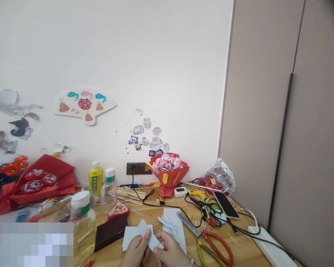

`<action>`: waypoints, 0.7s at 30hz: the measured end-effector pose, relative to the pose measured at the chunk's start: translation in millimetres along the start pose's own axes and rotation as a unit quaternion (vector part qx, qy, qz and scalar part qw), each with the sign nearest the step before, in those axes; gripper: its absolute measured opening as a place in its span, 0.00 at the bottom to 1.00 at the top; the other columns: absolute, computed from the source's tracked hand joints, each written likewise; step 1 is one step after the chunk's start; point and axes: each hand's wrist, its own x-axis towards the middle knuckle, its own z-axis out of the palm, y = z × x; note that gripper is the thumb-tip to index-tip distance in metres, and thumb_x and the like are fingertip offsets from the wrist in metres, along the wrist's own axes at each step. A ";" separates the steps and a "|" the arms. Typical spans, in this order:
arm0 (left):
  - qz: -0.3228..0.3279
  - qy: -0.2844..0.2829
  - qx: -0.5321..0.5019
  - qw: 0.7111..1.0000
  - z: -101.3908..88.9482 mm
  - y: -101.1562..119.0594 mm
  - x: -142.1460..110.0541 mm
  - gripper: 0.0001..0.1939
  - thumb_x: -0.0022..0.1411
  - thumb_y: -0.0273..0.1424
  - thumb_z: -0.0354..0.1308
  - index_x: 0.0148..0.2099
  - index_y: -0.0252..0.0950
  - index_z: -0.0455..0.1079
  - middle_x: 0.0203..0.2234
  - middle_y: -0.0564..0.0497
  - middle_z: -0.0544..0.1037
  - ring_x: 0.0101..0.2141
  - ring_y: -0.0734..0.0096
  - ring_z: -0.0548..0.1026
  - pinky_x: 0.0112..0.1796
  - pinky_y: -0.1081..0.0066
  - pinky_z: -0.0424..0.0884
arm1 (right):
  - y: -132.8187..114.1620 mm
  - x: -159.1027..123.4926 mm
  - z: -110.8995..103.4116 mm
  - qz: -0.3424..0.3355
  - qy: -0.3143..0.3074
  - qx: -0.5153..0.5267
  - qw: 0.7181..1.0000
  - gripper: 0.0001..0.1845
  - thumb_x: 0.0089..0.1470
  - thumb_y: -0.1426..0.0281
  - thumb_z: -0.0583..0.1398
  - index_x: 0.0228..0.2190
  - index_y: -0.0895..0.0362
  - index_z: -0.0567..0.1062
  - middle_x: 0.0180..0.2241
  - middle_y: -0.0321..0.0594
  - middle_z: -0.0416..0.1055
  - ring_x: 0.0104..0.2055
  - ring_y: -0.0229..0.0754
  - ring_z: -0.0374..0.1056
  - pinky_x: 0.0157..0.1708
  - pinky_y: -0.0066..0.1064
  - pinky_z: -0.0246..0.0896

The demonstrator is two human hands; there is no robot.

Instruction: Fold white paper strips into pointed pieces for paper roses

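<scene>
Light: bright, soft, approx. even; you can't pin down its direction. White wall (167, 55): brightest abt. mid-frame, greyer twd. upper L. Shadows: faint, soft-edged; you get one along the lower edge of the fan-shaped cutout (85, 105). Glare: small highlights on the clear plastic bag (225, 176), R, and the capped plastic jar (82, 237), L. Folded paper (153, 241) in your hands (137, 247): v. pale, little surface detail. Focus: mid-frame OK, sl. soft; wall cutouts (6, 97) far L blurred. Edges: wardrobe (260, 111) lines lean; dark curved vignette, top R corner. Lower L: coarse pixel block covers your view.
</scene>
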 end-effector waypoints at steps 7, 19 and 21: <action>-0.023 0.037 -0.017 0.999 -9.4 10.1 3.5 0.30 0.42 0.59 0.38 0.06 0.39 0.50 0.01 0.58 0.52 0.07 0.76 0.54 0.13 0.74 0.49 | -7.1 -4.0 1.1 -0.005 -0.010 -0.014 1.000 0.24 0.35 0.51 0.57 0.26 0.57 0.59 0.13 0.23 0.55 0.09 0.25 0.48 0.08 0.19 0.39; 0.001 0.075 -0.089 0.993 -15.2 14.5 5.9 0.29 0.41 0.57 0.43 0.07 0.38 0.53 0.00 0.57 0.56 0.07 0.77 0.55 0.12 0.75 0.48 | -1.6 -1.7 -2.2 0.022 0.003 -0.045 0.999 0.21 0.36 0.55 0.58 0.27 0.58 0.60 0.14 0.24 0.56 0.10 0.25 0.50 0.09 0.19 0.42; -0.001 0.076 -0.106 0.991 -14.9 14.4 5.8 0.29 0.41 0.57 0.43 0.07 0.38 0.53 0.00 0.56 0.56 0.06 0.76 0.55 0.12 0.75 0.48 | 2.3 -0.3 -3.6 0.028 0.018 -0.047 0.998 0.21 0.36 0.56 0.58 0.27 0.58 0.60 0.13 0.23 0.55 0.09 0.25 0.49 0.09 0.19 0.42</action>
